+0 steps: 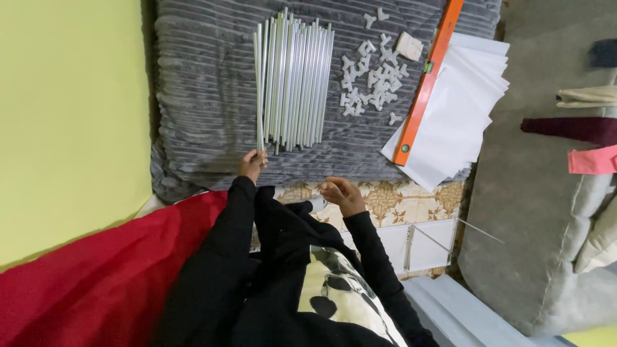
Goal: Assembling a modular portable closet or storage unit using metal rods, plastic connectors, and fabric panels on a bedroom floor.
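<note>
On grey mat (205,96), left hand (252,164) pinches thin rod (259,90)

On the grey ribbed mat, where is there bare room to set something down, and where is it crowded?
Bare mat lies left of the rod bundle, up to the yellow wall, and in a thin strip between the rods and the white connectors. It is crowded to the right: connectors, orange level and white sheets. The left hand grips one rod's end.
</note>
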